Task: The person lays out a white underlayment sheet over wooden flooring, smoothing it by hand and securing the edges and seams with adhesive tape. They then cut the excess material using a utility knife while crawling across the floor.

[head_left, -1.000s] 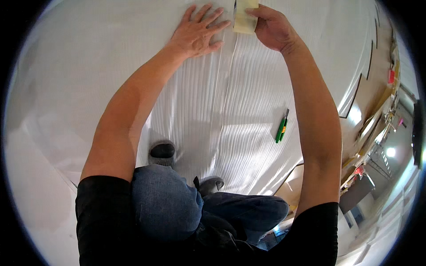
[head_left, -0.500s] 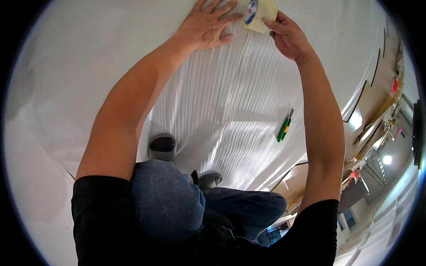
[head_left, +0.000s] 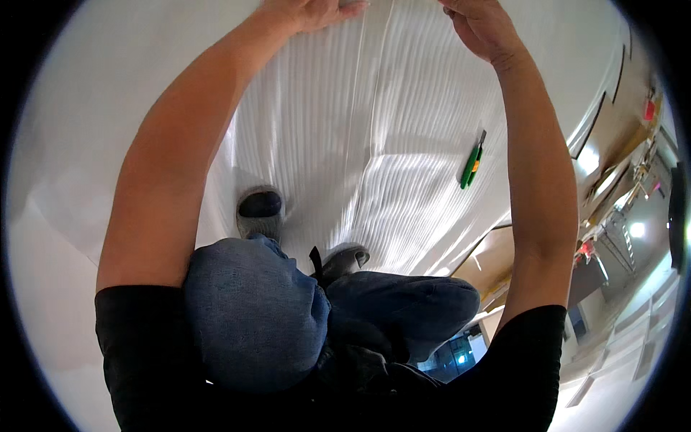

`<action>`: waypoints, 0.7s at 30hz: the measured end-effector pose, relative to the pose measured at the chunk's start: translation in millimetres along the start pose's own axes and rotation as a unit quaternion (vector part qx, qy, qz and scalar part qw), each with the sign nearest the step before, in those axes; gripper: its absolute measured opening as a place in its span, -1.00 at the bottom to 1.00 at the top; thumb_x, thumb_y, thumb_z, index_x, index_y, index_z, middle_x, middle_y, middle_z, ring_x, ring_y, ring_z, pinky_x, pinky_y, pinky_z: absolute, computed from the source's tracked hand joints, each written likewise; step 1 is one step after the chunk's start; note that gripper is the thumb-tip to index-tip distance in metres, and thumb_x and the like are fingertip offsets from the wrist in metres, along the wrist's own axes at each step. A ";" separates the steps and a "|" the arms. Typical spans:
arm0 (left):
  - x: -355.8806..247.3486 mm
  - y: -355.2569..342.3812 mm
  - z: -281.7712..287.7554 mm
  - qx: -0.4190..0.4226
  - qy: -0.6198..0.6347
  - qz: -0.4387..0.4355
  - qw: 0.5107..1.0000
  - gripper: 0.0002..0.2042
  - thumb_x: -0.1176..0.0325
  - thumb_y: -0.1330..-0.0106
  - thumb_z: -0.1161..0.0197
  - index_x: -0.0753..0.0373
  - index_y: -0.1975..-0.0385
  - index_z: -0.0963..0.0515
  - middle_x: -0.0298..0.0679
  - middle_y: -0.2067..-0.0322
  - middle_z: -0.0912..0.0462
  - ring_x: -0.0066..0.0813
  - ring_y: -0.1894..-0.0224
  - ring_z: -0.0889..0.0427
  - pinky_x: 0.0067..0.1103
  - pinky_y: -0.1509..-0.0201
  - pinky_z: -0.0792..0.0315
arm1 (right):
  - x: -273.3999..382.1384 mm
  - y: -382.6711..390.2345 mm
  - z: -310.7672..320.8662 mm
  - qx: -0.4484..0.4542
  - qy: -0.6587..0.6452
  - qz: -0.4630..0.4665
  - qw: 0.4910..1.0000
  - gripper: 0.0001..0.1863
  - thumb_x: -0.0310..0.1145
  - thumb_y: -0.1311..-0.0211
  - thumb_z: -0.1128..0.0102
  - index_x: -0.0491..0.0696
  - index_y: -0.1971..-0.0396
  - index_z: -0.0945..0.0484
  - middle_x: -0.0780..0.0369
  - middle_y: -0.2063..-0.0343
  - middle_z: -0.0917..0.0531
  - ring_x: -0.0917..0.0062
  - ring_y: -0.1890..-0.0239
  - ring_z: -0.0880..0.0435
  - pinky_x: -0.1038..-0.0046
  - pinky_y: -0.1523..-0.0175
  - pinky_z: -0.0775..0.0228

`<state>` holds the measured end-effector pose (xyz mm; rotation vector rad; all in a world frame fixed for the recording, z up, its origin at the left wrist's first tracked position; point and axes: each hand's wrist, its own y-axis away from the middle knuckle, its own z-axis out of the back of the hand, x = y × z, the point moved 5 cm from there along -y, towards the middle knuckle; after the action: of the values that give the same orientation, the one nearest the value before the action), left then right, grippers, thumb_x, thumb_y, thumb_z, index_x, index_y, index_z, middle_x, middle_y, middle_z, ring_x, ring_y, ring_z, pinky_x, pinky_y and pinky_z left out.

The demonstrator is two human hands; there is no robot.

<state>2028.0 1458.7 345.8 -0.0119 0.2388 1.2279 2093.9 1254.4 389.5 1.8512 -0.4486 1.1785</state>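
Observation:
My left hand (head_left: pixel 313 13) is cut off by the upper edge, lying on the white sheet (head_left: pixel 317 108) with its thumb stretched out flat; its other fingers are mostly hidden. To its right, my right hand (head_left: pixel 482 25) has its fingers curled at the upper edge. The roll of clear tape that it gripped half a second ago is beyond the picture now. Fine ripples run along the sheet, with a raised seam between my hands. A green utility knife (head_left: pixel 471 165) lies on the sheet beside my right forearm, its blade end pointing away from me.
My shoes (head_left: pixel 260 209) rest on the sheet below my hands, and my bent knees (head_left: pixel 252 309) are close behind them. Brown flat boards (head_left: pixel 612 129) line the right side. A ladder (head_left: pixel 620 241) and a bright lamp (head_left: pixel 637 230) show farther off.
Both hands have shifted toward the upper edge, farther from me, and the tape roll has passed out of the picture. The view has shifted; the knife appears higher in it.

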 end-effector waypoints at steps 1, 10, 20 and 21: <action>-0.8 -1.8 3.0 -0.015 0.000 -0.001 1.000 -0.26 -0.09 -0.38 -0.21 0.02 -0.51 -0.20 -0.18 -0.56 -0.09 -0.09 -0.61 0.08 -0.05 -0.65 0.24 | -1.8 -0.3 1.6 0.005 0.002 0.001 1.000 -0.30 -0.34 -0.31 -0.42 -0.15 -0.39 -0.34 0.25 -0.25 -0.54 0.46 -0.28 -0.48 0.34 -0.43 -0.23; -2.0 -0.9 -2.2 -0.026 -0.001 0.000 1.000 -0.25 -0.10 -0.38 -0.19 0.06 -0.52 -0.18 -0.21 -0.56 -0.07 -0.12 -0.61 0.07 -0.06 -0.64 0.21 | -33.1 -8.1 1.2 0.004 0.001 0.008 1.000 -0.30 -0.35 -0.33 -0.40 -0.17 -0.40 -0.31 0.20 -0.28 -0.51 0.42 -0.30 -0.45 0.29 -0.47 -0.16; -1.4 2.1 -1.3 -0.024 0.002 0.002 1.000 -0.25 -0.13 -0.39 -0.17 0.10 -0.50 -0.20 -0.19 -0.55 -0.10 -0.11 -0.60 0.06 -0.06 -0.64 0.19 | -68.2 4.6 1.4 -0.056 0.088 -0.005 0.995 -0.51 -0.52 -0.27 -0.32 -0.22 -0.20 -0.51 0.19 -0.04 -0.66 0.48 -0.06 -0.62 0.38 -0.21 -0.47; -2.1 3.3 -0.6 -0.024 0.001 0.003 1.000 -0.25 -0.12 -0.38 -0.18 0.11 -0.49 -0.22 -0.18 -0.55 -0.11 -0.10 -0.60 0.05 -0.05 -0.63 0.18 | -70.0 6.8 -0.5 -0.066 0.129 -0.003 0.989 -0.51 -0.52 -0.26 -0.33 -0.23 -0.20 -0.51 0.18 -0.04 -0.66 0.48 -0.06 -0.62 0.38 -0.20 -0.48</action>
<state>2024.2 1457.8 346.0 -0.0541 0.2109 1.2393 2055.0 1240.9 332.5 1.5605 -0.3653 1.3315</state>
